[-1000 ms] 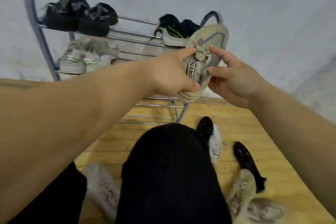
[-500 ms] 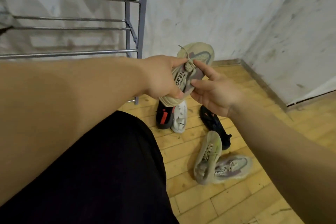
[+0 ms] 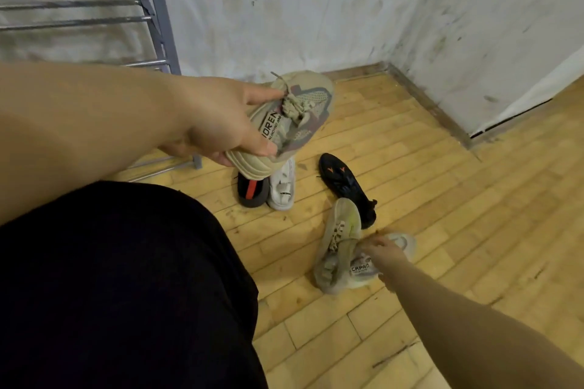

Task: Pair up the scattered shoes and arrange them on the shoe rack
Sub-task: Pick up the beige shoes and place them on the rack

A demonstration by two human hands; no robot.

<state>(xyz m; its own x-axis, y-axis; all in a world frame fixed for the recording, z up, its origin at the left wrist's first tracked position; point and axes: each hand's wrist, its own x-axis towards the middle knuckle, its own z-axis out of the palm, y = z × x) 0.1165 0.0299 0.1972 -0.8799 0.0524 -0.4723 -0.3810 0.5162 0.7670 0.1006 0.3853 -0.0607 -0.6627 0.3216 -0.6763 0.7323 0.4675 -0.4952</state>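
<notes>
Shoes lie scattered on the wooden floor [image 3: 442, 193] in front of your dark-clad knee [image 3: 110, 294]. Nearest you, your right hand [image 3: 387, 254] reaches down onto a pale sneaker marked CAPRO [image 3: 363, 271]; the fingers rest over its upper, but you cannot tell whether they have closed on it. That sneaker lies on the floor, touching a yellowish-grey sneaker [image 3: 339, 237] that leans across its left side. Just beyond that pair, a black shoe with orange marks [image 3: 344, 186] lies flat, its heel end against the yellowish-grey sneaker's toe. To the left of the black shoe, well apart from it, a dark shoe with a red stripe [image 3: 251, 193] and a white shoe [image 3: 282, 188] sit side by side, touching.

Above those two, your left hand [image 3: 218, 123] is clamped on a beige sneaker with knotted laces [image 3: 290, 117], held off the floor. The thumb presses on its tongue, the fingers wrap under the heel and sole, and the toe points away from you toward the wall [image 3: 316, 9]. Farther left of the black shoe, the grey shoe rack [image 3: 158, 19] stands against the wall.
</notes>
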